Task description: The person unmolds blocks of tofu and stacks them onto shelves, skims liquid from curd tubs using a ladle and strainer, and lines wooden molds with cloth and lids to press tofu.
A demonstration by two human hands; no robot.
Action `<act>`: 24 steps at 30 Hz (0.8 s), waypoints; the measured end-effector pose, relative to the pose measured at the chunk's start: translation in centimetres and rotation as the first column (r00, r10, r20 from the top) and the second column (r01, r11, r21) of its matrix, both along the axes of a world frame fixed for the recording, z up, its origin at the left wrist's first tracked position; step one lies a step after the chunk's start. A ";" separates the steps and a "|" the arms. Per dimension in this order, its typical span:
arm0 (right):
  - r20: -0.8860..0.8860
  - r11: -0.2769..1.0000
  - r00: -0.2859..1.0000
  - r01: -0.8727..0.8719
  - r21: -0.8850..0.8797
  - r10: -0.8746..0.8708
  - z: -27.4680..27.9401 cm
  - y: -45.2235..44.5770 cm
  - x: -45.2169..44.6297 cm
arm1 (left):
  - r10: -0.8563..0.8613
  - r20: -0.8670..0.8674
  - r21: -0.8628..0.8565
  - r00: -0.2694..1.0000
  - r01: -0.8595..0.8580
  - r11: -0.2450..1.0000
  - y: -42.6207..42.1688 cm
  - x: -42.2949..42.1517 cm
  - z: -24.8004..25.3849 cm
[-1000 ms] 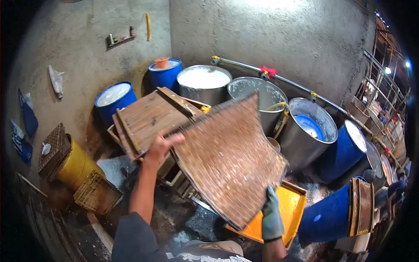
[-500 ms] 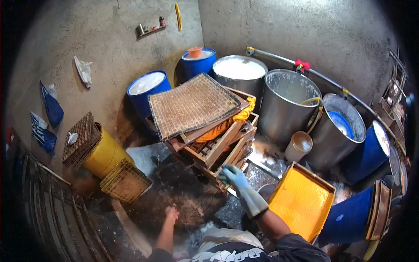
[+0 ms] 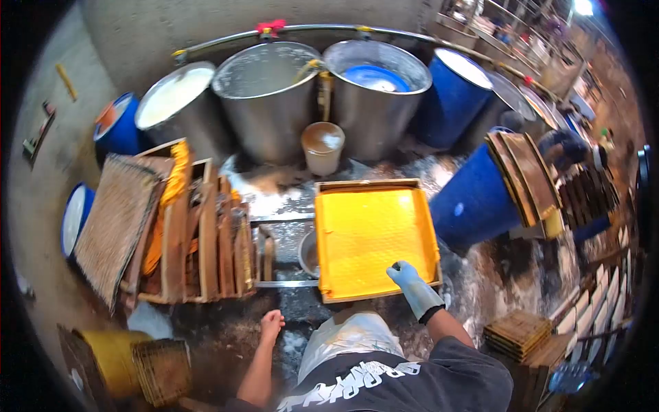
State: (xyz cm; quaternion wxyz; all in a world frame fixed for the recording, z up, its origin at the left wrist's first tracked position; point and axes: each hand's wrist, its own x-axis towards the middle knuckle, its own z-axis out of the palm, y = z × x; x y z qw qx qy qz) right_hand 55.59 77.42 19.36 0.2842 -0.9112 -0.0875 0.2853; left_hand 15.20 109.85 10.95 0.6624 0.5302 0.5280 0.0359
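Observation:
A wooden frame (image 3: 368,183) lined with bright yellow cloth (image 3: 371,237) lies in front of my body. My gloved right hand (image 3: 410,283) is over its lower right part, fingers curled in; whatever they may hold is hidden. Bare and loosely closed, my left hand (image 3: 272,324) hangs over the dark floor, left of the frame, with nothing visible in it. The woven mat (image 3: 118,223) rests on the stacked wooden frames (image 3: 195,237) at the left, away from both hands.
Metal drums (image 3: 266,103) and blue barrels (image 3: 458,96) line the wall. A white bucket (image 3: 322,152) stands beyond the yellow-lined frame. At the right, a blue barrel (image 3: 473,199) has wooden frames (image 3: 525,180) against its end. Woven trays (image 3: 518,333) lie at lower right.
The view has turned right. The woven mat, held in both hands a second ago, now lies on the stacked frames. My right hand has moved over the yellow cloth.

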 end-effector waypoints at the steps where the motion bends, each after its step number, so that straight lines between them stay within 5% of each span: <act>1: 0.057 0.996 0.997 -0.047 -0.078 0.051 0.4 -0.8 1.9 | -0.068 0.041 0.049 0.997 0.066 0.997 0.0 3.7 0.0; 3: 0.134 0.985 0.983 -0.105 -0.136 0.123 0.1 -2.1 5.9 | -0.259 0.125 0.164 0.958 0.238 0.957 0.1 11.2 0.5; 5: 0.206 0.967 0.956 -0.171 -0.186 0.209 -1.4 -2.5 11.5 | -0.457 -0.001 0.384 0.889 0.422 0.821 0.2 18.8 0.7; 7: 0.471 0.886 0.751 -0.379 -0.267 0.463 -5.2 -3.7 17.1 | -0.615 -0.180 0.516 0.768 0.606 0.606 -0.2 26.0 2.5; 9: 0.482 0.761 0.599 -0.405 -0.506 0.639 -7.6 -3.5 22.3 | -0.664 -0.428 0.711 0.613 0.682 0.172 0.1 31.4 1.3; 10: 0.518 0.726 0.516 -0.391 -0.565 0.682 -9.0 -3.7 24.6 | -0.646 -0.579 0.626 0.498 0.779 0.039 0.1 34.3 1.7; 12: 0.578 0.671 0.341 -0.348 -0.655 0.741 -11.8 -4.1 28.8 | -0.521 -0.674 0.721 0.523 0.619 -0.311 0.5 37.6 -0.4; 14: 0.591 0.650 0.271 -0.319 -0.689 0.760 -13.1 -5.2 31.2 | -0.324 -0.756 0.646 0.568 0.574 -0.503 0.9 39.5 -2.1; 15: 0.465 0.550 0.295 -0.387 -0.740 0.834 -12.6 -5.3 31.7 | -0.338 -0.759 0.645 0.556 0.575 -0.503 0.7 40.4 -1.9; 17: 0.328 0.445 0.315 -0.455 -0.771 0.891 -9.9 -5.5 30.9 | -0.306 -0.952 0.134 -0.003 0.894 -0.427 0.4 41.4 0.2; 19: -0.170 0.155 0.328 -0.763 -0.628 0.929 -5.9 -5.1 29.3 | -0.354 -0.933 0.228 0.063 0.864 -0.448 -0.3 40.3 0.5; 20: -0.098 0.193 0.310 -0.778 -0.598 0.946 -6.4 -6.6 28.5 | -0.463 -0.886 0.181 -0.009 0.914 -0.364 -0.7 39.8 0.9; 22: -0.157 0.359 0.475 -0.808 -0.467 0.866 -4.7 -9.0 26.6 | -0.567 -0.821 0.124 -0.063 0.951 -0.285 -1.2 37.4 1.4; 24: -0.026 0.526 0.590 -0.738 -0.421 0.807 -2.5 -13.5 23.4 | -0.730 -0.582 0.415 0.358 0.903 0.112 -1.9 32.0 2.3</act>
